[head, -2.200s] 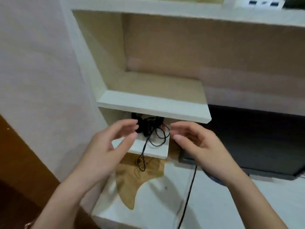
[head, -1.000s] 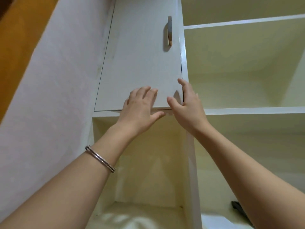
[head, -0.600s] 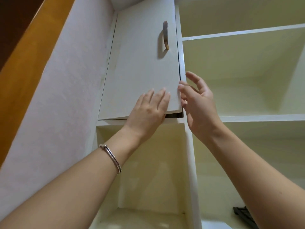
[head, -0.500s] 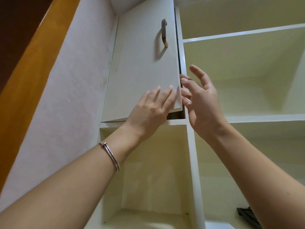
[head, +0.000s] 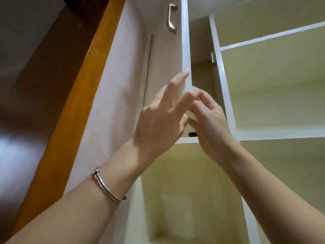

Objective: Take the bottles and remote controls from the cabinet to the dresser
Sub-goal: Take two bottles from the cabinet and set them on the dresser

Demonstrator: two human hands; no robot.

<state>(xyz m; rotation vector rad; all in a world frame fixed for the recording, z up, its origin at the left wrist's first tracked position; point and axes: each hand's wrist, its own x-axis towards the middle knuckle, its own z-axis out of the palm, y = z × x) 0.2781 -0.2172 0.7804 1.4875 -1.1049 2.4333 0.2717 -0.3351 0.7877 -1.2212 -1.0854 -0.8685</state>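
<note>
The cabinet [head: 226, 95] above me has its door [head: 186, 41] ajar; at its shelf's [head: 186, 140] front edge I see a small dark thing [head: 192, 134]

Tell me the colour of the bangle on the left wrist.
Shiny silver, no pattern; the bangle shows best in the head view.

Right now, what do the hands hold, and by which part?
The white flat cabinet door, at its lower free corner: the right hand curls round it; the left hand lies straight-fingered against it.
</note>
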